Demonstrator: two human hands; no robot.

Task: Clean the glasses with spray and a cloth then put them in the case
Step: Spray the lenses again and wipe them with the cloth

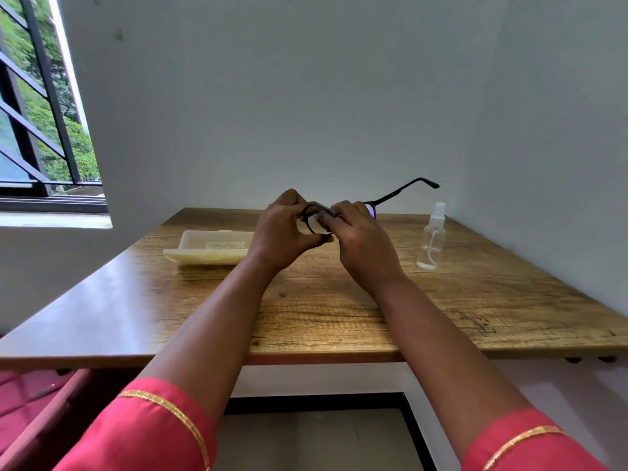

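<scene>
Both hands hold a pair of black-framed glasses [390,195] above the middle of the wooden table [339,300]. My left hand [282,229] pinches the left lens rim. My right hand [360,236] covers the frame's middle, with something small and grey under its fingers, perhaps a cloth; I cannot tell. One temple arm sticks out up and to the right. A cream glasses case [210,248] lies on the table to the left of my hands. A clear spray bottle [432,237] stands upright on the right.
The table sits in a corner, with white walls behind and on the right. A barred window [37,107] is at the upper left. Red fabric [20,402] shows below the table's left edge.
</scene>
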